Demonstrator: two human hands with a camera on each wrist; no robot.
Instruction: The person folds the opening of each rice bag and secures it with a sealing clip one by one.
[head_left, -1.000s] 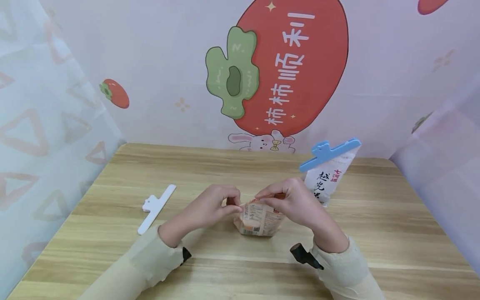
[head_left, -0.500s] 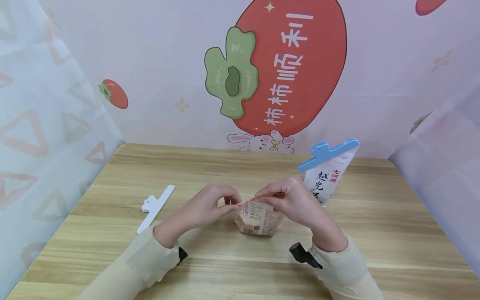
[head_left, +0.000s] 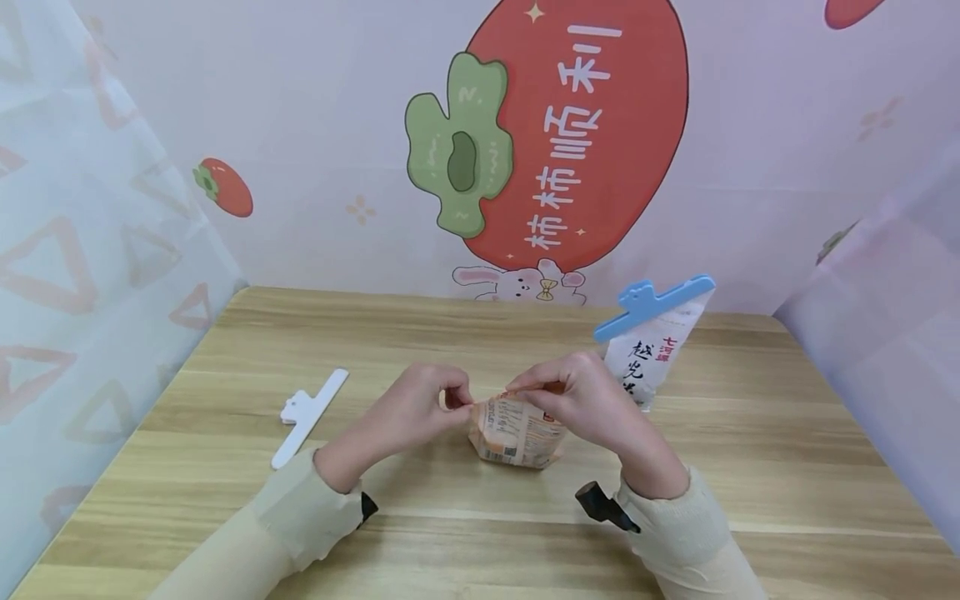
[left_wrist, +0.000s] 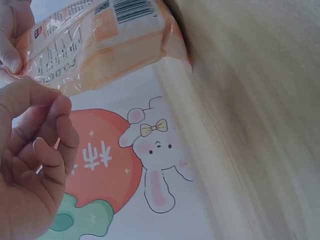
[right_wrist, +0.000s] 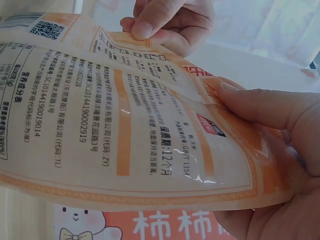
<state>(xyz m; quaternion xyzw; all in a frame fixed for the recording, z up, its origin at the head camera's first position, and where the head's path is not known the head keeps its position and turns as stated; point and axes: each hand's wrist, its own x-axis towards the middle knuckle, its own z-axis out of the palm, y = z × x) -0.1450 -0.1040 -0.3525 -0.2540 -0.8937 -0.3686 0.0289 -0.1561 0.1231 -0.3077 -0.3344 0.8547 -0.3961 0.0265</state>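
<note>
An orange-and-white printed plastic bag [head_left: 517, 437] stands on the wooden table between my hands, its text panel toward me. My left hand [head_left: 408, 412] pinches the bag's upper left corner between thumb and forefinger; in the left wrist view its other fingers curl loosely. The right hand [head_left: 592, 408] grips the top edge on the other side, thumb on the near face, as the right wrist view shows up close. The top edge is partly hidden by the fingers. A barcode shows near the bag's base in the left wrist view.
On the left of the table [head_left: 420, 533] lies a white bag clip [head_left: 310, 418]. Behind my right hand a white bag [head_left: 648, 354] stands with a blue clip [head_left: 655, 305] across its top. A printed backdrop [head_left: 315, 150] rises along the table's back edge.
The left thumb and fingertips have shifted slightly on the bag's corner. The bag has moved a little with the hands, which keep nearly the same place. Both clips lie as before.
</note>
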